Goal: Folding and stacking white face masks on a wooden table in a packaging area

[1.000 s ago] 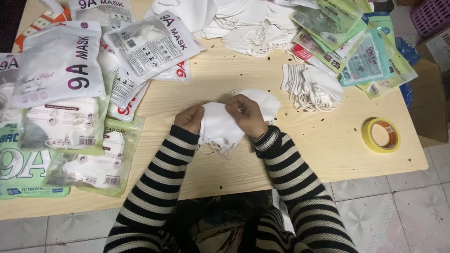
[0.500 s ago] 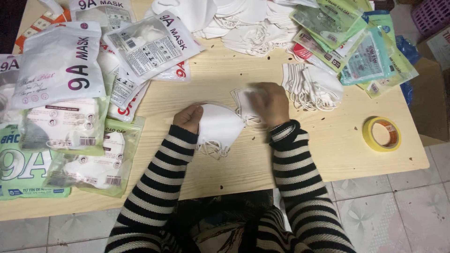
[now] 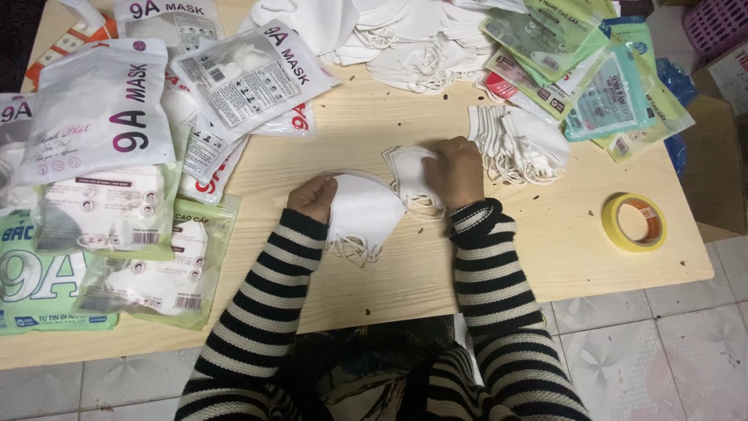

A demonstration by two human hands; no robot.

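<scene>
Head view, reading from the left edge: a spread of sealed mask pouches (image 3: 101,109) covers that side of the table (image 3: 545,257), white ones above and clear, green-edged packs (image 3: 156,269) with white masks inside below them, lying partly over one another. Further in, the left hand (image 3: 313,196), in a striped sleeve, is closed on the edge of a folded white mask (image 3: 365,209); that mask rests on the wood in front of the person, and its ear loops spill out underneath. Just beside it the right hand (image 3: 454,171) is curled, fingers down, over a second white mask (image 3: 407,175), pinching it from above; this one touches or slightly overlaps the first, and I cannot tell whether it is lifted clear of the table. Behind the hands, along the far edge, lies a loose heap of unpacked white masks (image 3: 389,39). To the right of the right hand sits a neat stack of white masks (image 3: 522,140) with loops dangling, and beyond it a fan of green and teal empty-looking pouches (image 3: 608,86). A roll of yellow tape (image 3: 633,222) lies near the right edge, well apart from the hands.

Judging by the layout, a good share is already bagged on the left, while the heap, the stack and the flat pouches suggest much remains loose.
</scene>
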